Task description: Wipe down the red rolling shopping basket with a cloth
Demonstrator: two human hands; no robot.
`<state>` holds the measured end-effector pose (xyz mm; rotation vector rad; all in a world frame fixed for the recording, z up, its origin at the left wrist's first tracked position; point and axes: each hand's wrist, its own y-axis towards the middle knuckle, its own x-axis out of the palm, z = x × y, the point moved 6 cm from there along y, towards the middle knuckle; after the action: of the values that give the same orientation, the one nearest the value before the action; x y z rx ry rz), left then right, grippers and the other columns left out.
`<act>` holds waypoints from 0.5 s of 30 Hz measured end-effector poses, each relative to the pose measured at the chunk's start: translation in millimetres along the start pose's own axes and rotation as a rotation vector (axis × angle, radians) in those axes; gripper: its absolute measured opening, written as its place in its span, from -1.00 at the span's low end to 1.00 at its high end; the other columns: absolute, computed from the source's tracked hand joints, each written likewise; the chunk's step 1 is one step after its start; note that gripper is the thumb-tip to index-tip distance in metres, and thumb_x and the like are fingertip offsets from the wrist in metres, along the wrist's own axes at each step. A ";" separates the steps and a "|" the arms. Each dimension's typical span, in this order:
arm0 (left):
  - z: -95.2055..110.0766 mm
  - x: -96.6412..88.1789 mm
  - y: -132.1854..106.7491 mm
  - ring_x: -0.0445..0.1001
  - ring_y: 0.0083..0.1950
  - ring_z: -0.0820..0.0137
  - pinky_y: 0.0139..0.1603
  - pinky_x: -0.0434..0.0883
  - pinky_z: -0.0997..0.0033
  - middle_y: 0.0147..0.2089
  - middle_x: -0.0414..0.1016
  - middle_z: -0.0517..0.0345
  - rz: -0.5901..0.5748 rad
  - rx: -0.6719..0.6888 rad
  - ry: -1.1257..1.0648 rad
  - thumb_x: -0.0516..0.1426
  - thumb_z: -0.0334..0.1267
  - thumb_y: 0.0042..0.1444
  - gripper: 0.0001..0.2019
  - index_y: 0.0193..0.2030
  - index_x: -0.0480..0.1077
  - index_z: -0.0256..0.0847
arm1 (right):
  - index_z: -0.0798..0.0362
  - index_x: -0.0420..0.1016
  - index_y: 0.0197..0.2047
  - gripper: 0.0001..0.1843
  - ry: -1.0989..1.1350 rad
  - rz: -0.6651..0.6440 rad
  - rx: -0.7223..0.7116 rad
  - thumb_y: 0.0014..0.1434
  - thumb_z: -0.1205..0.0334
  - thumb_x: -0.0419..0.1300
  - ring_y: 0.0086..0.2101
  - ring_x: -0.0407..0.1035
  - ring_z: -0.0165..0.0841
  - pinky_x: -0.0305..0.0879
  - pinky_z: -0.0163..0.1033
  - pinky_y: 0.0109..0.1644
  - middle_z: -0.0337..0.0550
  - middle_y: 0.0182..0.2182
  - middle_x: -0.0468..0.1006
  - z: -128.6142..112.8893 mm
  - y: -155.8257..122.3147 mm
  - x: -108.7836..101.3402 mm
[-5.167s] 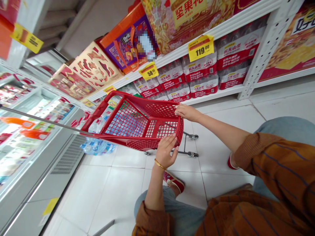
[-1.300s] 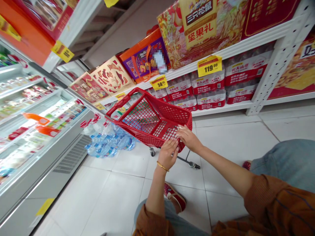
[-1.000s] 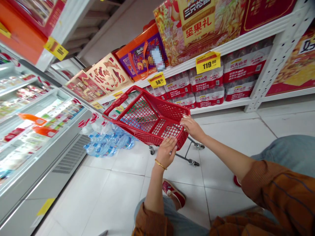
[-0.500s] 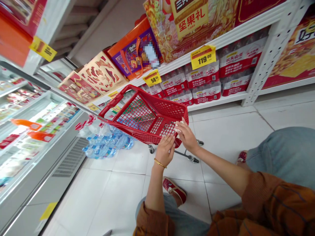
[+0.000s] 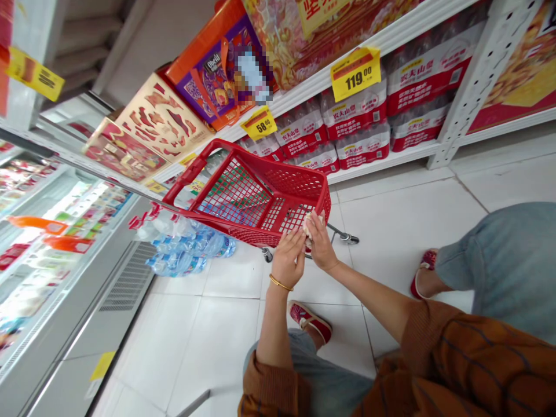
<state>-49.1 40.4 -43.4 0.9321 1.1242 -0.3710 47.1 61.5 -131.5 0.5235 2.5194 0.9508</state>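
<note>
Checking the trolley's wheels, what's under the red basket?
A metal frame with casters, on white floor tiles. The basket hides the frame's middle; the hands hide the basket's near corner.

Your sleeves rust-brown, dark stripes; gold bangle on left wrist; faded blue jeans; red patterned shoes.

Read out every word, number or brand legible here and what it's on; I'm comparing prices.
"119.00" on the right yellow price tag
"58.00" on the left yellow price tag
"Obeid" on the purple gift box
"农夫山泉" on the shrink-wrapped water packs
Other tags: too small to read.
</note>
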 end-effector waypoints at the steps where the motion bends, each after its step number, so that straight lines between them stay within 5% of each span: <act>1: 0.0 0.0 0.5 0.31 0.32 0.23 0.33 0.25 -0.06 0.18 0.46 -0.10 0.000 -0.002 0.000 0.01 -0.43 0.24 -0.61 0.20 0.32 -0.23 | -0.15 -0.18 0.43 -0.40 -0.009 -0.001 0.013 0.39 0.28 -0.13 0.38 -0.13 -0.21 -0.16 0.25 0.42 -0.04 0.41 -0.04 1.3 -0.2 0.7; 9: 0.2 -0.4 2.7 0.31 0.32 0.25 0.32 0.27 -0.04 0.20 0.45 -0.09 0.004 0.004 0.002 -0.01 -0.39 0.27 -0.58 0.26 0.26 -0.19 | -0.22 -0.49 0.44 -0.26 -0.046 0.052 0.100 0.36 0.37 -0.15 0.40 -0.32 -0.21 -0.23 0.21 0.44 -0.17 0.45 -0.31 12.2 -11.9 3.9; 15: 3.0 -1.9 2.6 0.33 0.31 0.26 0.33 0.25 -0.03 0.18 0.46 -0.09 0.034 -0.004 0.001 0.00 -0.38 0.27 -0.59 0.25 0.28 -0.18 | -0.23 -0.49 0.44 -0.27 -0.018 0.054 0.217 0.35 0.40 -0.22 0.40 -0.46 -0.26 -0.13 0.17 0.42 -0.25 0.45 -0.39 24.0 -29.0 7.6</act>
<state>-46.3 39.3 -40.1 0.9475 1.1085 -0.3400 46.4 57.7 -169.6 0.6644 2.6196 0.6905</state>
